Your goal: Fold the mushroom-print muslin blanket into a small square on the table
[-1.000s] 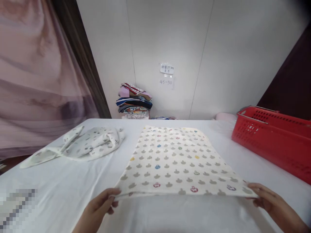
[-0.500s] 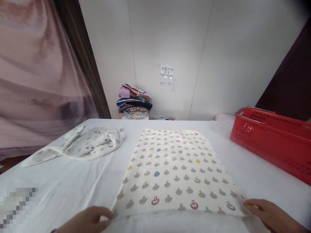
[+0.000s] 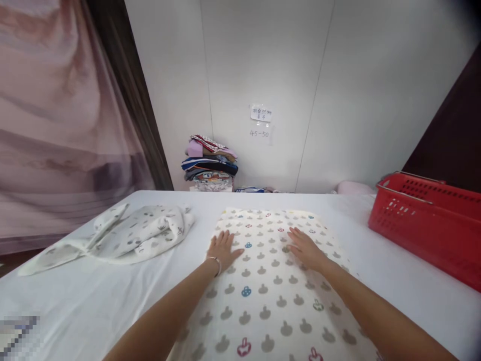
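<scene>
Cream fabric dotted with rows of small grey and coloured motifs, the printed cloth (image 3: 263, 301) lies spread flat on the white-covered desk (image 3: 93, 301). It sits directly in front of us, between a crumpled cloth (image 3: 128, 235) on the left and a red basket (image 3: 424, 220) on the right. The left hand (image 3: 222, 248) and right hand (image 3: 305, 248) rest on its far half, palms down and fingers spread. Each grip is open and clasps nothing, which we judge suits pressing the fabric smooth rather than lifting it. A thin bracelet (image 3: 217, 260) circles the left wrist. The forearms cover part of the print, and the frame cuts off the cloth's near edge. We cannot see into the basket, nor read the paper note (image 3: 261, 113) above the stack of folded clothes (image 3: 210, 163), and the lower left corner is blurred out.
</scene>
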Demonstrator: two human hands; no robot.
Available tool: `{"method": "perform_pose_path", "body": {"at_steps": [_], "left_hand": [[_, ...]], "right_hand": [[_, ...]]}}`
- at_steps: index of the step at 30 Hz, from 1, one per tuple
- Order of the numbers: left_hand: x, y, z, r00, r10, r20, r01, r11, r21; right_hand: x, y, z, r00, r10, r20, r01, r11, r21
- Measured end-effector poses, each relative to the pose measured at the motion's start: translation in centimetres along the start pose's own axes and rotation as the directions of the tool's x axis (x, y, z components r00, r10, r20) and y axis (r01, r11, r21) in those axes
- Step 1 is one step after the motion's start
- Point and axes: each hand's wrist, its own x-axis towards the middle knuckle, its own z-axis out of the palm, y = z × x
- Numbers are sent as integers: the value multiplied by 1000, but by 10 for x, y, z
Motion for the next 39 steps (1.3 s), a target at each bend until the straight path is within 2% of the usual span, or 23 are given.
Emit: {"method": "perform_pose_path", "body": {"at_steps": [4,8,11,15,19,22,26,29,32,34,37,39], "left_hand": [[4,-19,12,1000,-4,-14,4,999,-42],[9,-18,6,999,-37,38,40,996,-85],[40,-4,-6,999,-37,6,37,996,-82],[100,11,-14,991,105,-80,-105,994,8],[138,-1,-7,998,-52,-22,52,999,-7],[143,-14,3,993,-104,-46,101,993,-53],[141,-17,9,988,-133,-82,127,989,-81],[141,-14,9,977,-179,-119,171,982,-77],[144,-13,10,970,-196,-142,189,980,-59],[145,-14,10,972,-193,-137,188,981,-49],[145,-14,9,973,-189,-131,186,982,-38],[146,-15,10,973,-190,-134,187,982,-37]], "right_hand": [[23,33,16,985,171,-16,-171,971,-167],[27,49,20,982,188,1,-185,969,-160],[47,44,13,989,148,-21,-149,974,-171],[97,29,8,998,56,-4,-56,982,-179],[131,26,16,996,82,24,-78,987,-138],[138,31,21,997,79,26,-76,993,-91],[134,48,12,997,71,41,-71,997,-12],[129,73,1,994,105,-37,-108,990,-91],[126,97,-4,977,200,-73,-210,965,-158],[128,107,-4,972,227,-61,-234,963,-138],[129,112,-8,978,203,-41,-206,972,-112],[126,116,-14,977,192,-95,-198,978,-66]]}}
